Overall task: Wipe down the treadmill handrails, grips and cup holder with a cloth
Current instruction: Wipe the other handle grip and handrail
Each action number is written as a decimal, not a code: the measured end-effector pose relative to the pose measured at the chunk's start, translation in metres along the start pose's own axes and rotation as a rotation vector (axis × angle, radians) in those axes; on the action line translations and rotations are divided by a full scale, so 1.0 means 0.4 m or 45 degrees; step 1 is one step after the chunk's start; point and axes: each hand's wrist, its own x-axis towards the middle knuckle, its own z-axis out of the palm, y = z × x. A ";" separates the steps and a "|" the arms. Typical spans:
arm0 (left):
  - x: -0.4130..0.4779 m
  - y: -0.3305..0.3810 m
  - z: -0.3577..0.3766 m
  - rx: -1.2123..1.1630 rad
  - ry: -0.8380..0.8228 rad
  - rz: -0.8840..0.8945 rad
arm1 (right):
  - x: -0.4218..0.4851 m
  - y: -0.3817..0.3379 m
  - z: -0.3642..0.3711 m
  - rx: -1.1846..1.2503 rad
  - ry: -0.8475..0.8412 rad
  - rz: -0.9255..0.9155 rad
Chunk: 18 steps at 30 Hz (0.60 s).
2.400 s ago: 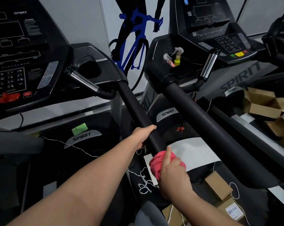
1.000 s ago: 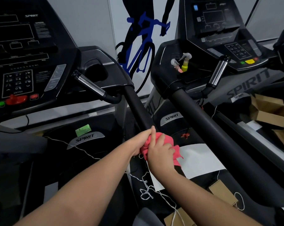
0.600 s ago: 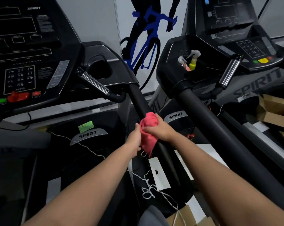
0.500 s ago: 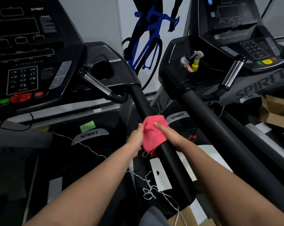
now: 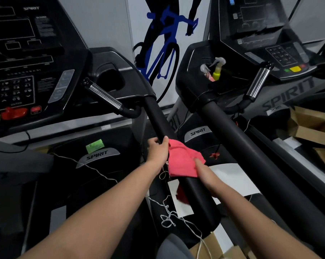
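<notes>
Where a treadmill's long black handrail (image 5: 158, 120) slopes down toward the viewer, a chrome grip (image 5: 104, 95) juts out beside its upper end. Midway along the handrail, a person's left hand (image 5: 157, 152) curls fingers and thumb around it. Just below, the right hand (image 5: 204, 174) clamps a pink cloth (image 5: 182, 162) onto the handrail, thumb on top, other fingers hidden.

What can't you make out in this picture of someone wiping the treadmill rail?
Head view only:
- Right hand: blurred, fingers partly behind the handrail; grip on the cloth unclear.
- Spray bottle: body sunk in the cup holder; only its head shows.
- Left console keypad: labels too blurred to read.
- Cardboard boxes: cut off by the right edge.
</notes>
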 end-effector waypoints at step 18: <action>-0.016 0.002 -0.007 -0.034 -0.012 0.045 | 0.005 -0.095 0.178 -1.622 0.544 -0.448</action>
